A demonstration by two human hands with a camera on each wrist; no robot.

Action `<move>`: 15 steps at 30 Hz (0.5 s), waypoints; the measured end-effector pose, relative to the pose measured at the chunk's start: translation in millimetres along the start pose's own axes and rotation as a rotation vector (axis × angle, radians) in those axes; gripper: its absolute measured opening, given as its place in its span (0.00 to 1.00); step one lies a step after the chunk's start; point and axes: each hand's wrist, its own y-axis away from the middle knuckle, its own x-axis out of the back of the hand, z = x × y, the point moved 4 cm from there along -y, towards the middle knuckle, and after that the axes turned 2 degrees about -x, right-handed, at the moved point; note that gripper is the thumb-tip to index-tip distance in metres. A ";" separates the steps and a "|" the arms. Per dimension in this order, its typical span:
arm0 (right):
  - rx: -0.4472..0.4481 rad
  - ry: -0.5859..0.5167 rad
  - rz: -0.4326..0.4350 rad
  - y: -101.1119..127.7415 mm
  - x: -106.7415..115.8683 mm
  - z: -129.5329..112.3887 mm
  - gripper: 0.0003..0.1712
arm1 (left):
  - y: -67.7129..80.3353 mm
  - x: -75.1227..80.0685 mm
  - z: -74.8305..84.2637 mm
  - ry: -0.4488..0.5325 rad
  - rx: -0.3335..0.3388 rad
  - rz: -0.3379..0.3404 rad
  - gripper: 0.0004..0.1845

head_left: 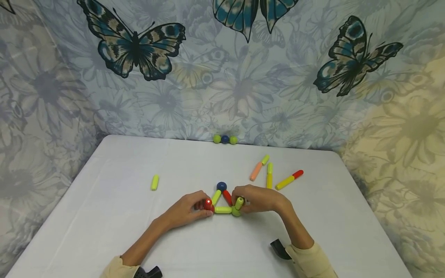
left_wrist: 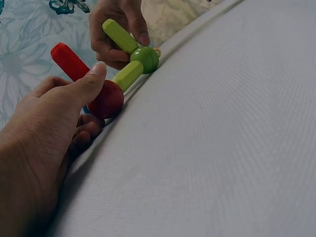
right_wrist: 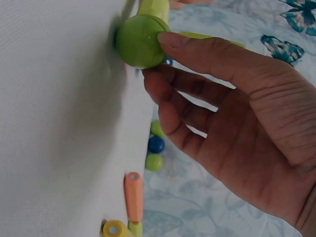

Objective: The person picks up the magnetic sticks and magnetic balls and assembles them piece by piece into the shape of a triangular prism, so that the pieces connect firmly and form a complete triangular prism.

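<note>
A triangle of coloured sticks and balls lies on the white table, with a blue ball (head_left: 221,186) at its far corner. My left hand (head_left: 189,208) pinches the red ball (left_wrist: 107,100) at the near left corner, from which a red stick (left_wrist: 69,61) rises. At the near right corner, my right hand (head_left: 260,199) holds the green ball (right_wrist: 141,41) between thumb and fingers. A light green stick (head_left: 239,203) stands up from that ball. Between the two near balls runs another light green stick (head_left: 223,210); a second red stick (head_left: 227,197) joins the green and blue balls.
Two green balls and a blue ball (head_left: 225,139) sit in a row at the table's back edge. To the right lie joined sticks: an orange stick (head_left: 255,172) with a light green one, and yellow sticks (head_left: 284,182). One light green stick (head_left: 155,182) lies alone at left.
</note>
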 end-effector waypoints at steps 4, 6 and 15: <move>-0.003 -0.002 0.000 -1.8 -0.3 -1.5 0.10 | -0.8 2.8 -0.1 0.000 -0.021 0.012 0.10; -0.016 -0.006 -0.001 -1.9 -0.8 -1.4 0.10 | -1.6 2.8 -0.3 0.000 -0.029 0.017 0.10; -0.016 0.005 -0.009 -4.2 -2.0 1.3 0.10 | -2.1 2.3 -2.1 0.007 -0.035 0.019 0.10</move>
